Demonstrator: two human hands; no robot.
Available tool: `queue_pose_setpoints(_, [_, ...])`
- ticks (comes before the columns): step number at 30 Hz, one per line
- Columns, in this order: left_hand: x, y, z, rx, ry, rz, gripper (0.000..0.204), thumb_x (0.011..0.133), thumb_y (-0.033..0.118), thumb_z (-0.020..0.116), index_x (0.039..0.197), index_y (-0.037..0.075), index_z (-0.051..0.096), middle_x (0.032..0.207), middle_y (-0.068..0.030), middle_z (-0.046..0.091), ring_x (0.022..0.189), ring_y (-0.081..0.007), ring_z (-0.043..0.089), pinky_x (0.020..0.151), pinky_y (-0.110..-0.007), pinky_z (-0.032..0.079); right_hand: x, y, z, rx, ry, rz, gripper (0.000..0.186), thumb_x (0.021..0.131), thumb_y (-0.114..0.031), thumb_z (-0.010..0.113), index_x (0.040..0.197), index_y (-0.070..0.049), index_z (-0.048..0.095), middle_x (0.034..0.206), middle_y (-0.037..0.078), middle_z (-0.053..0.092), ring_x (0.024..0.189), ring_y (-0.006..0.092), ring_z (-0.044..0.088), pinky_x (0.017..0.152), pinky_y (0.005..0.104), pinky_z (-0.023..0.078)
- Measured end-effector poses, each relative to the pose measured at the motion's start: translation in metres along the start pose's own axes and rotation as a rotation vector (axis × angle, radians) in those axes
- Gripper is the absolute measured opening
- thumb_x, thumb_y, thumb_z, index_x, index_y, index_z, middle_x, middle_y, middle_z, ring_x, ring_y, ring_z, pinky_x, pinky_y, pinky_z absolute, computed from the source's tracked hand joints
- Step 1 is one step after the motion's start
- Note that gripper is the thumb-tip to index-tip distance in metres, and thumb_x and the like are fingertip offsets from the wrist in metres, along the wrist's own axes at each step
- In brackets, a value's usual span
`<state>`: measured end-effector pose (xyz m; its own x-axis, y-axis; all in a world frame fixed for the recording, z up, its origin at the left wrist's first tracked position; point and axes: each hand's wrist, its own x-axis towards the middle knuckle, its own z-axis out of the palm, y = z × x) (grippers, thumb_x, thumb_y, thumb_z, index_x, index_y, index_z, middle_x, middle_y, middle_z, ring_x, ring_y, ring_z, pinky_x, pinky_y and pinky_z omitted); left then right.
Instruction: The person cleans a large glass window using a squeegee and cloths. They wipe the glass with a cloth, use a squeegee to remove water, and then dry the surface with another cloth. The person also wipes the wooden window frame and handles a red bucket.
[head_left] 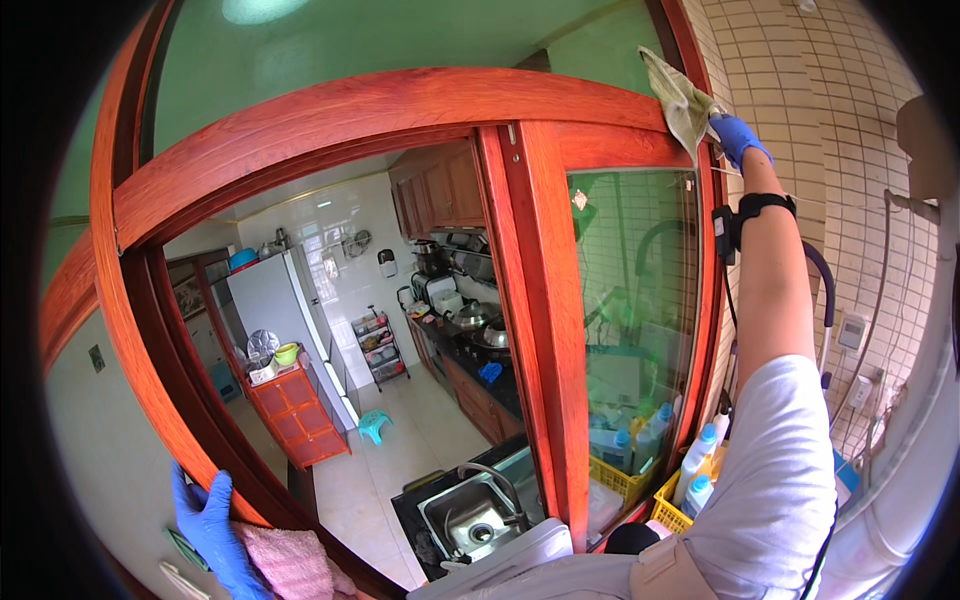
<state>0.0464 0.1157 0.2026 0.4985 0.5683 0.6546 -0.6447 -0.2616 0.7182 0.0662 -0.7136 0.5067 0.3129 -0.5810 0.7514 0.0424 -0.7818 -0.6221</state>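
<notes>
Some wiping seems underway, what is done or left being unclear: the right hand (pixel 738 140) holds a green cloth (pixel 682 108) at the wooden frame (pixel 400 100), far right, the left hand (pixel 212 525), fingers spread, near left beside a pink towel (pixel 285 560).

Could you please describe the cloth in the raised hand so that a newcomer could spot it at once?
Find the red-brown wooden frame and follow its long crossbeam to the upper right, by the tiled wall. There the blue-gloved right hand holds the cloth. It is pale green, unlike the pink cloth beside the left hand.
</notes>
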Motion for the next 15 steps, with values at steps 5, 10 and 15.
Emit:
queue_pose_setpoints(5, [-0.002, 0.024, -0.029, 0.113, 0.050, -0.015, 0.059, 0.082, 0.003, 0.067, 0.135, -0.006, 0.041, 0.101, -0.0065, 0.059, 0.086, -0.0111, 0.055, 0.077, -0.023, 0.047, -0.131, -0.048, 0.056, 0.138, -0.209, 0.037, 0.049, 0.090, -0.044, 0.047, 0.121, -0.007, 0.056, 0.064, 0.005, 0.053, 0.046, 0.0134, 0.044, 0.042, 0.0302, 0.038])
queue_pose_setpoints(10, [-0.011, 0.041, -0.010, 0.140, 0.036, -0.059, 0.060, 0.081, 0.002, 0.068, 0.134, -0.006, 0.042, 0.094, -0.0033, 0.054, 0.080, -0.0094, 0.051, 0.074, -0.021, 0.045, -0.188, -0.095, 0.029, 0.112, -0.247, -0.111, 0.044, 0.090, -0.033, 0.050, 0.127, -0.009, 0.053, 0.059, 0.005, 0.050, 0.041, 0.0128, 0.043, 0.038, 0.0301, 0.036])
queue_pose_setpoints(15, [-0.009, 0.041, -0.016, 0.181, 0.021, -0.047, 0.058, 0.081, 0.003, 0.069, 0.132, -0.008, 0.043, 0.091, -0.0019, 0.053, 0.076, -0.0077, 0.048, 0.069, -0.020, 0.043, -0.239, -0.171, 0.008, 0.056, -0.402, -0.178, 0.045, 0.091, -0.031, 0.049, 0.131, -0.010, 0.048, 0.050, 0.002, 0.042, 0.037, 0.0113, 0.040, 0.035, 0.0283, 0.034])
